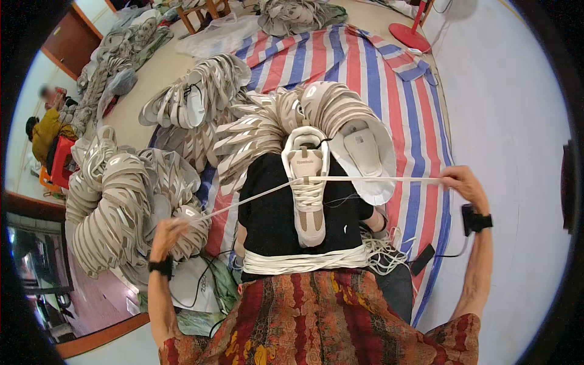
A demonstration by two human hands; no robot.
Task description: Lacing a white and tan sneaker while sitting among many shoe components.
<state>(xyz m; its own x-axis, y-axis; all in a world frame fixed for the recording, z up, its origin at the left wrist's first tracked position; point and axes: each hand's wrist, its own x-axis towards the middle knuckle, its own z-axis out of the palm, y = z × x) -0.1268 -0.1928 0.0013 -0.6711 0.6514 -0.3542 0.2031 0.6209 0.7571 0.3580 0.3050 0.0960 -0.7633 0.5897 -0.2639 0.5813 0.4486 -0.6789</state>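
Observation:
On my lap, over black cloth (267, 213), lies a beige and white sneaker upper (310, 222) with its toe toward me. A white shoelace (377, 179) is threaded through its eyelets, and both ends stretch out taut to the sides. My left hand (168, 234), closed, pinches one end low on the left. Farther out on the right, my right hand (464, 184) pinches the other end. A black band sits on my left wrist, a black device on my right. Across my waist runs a bundle of white laces (304, 263).
Stacked shoe uppers (340, 103) fan out just beyond my lap. More nested piles (115, 207) stand at left. Loose laces (389, 249) and a black oblong object (422, 260) lie by my right leg. Striped sheeting (407, 121) covers the floor. A person (48, 131) sits far left.

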